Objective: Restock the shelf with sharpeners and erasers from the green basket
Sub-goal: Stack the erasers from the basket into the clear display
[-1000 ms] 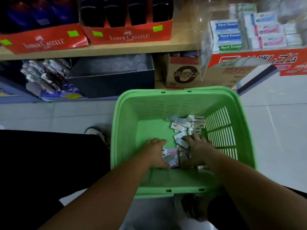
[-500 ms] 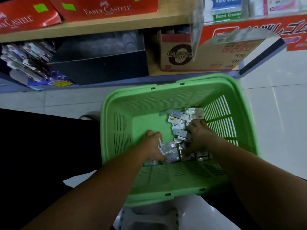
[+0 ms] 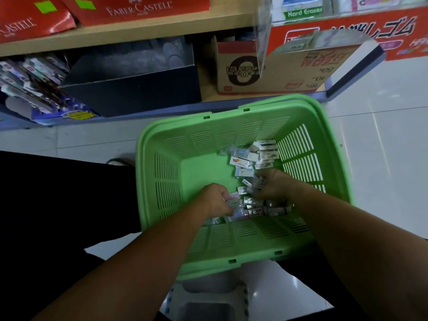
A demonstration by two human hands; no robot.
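Left hand point(image 3: 216, 200) and right hand point(image 3: 274, 188) grip eraser packs point(image 3: 242, 162) in green basket point(image 3: 208, 128).

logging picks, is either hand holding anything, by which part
Left hand pinches a pink-edged packet by one end; right hand, grip cannot be told.

Red Faber-Castell cartons point(image 3: 139, 10) with green stickers stand at twelve o'clock. Lower down, toward eleven, a dark open box point(image 3: 132, 89) sits just beside a brown cardboard carton point(image 3: 289, 75) at one o'clock, whose print reads upside down. A clear plastic panel point(image 3: 261, 35) hangs in front of that carton. Carded packets point(image 3: 34, 86) fan out at ten o'clock. Pale floor tiles point(image 3: 382, 147) spread at three o'clock. A grey plastic stool point(image 3: 208, 304) shows at six, a sandal point(image 3: 120, 161) at nine.
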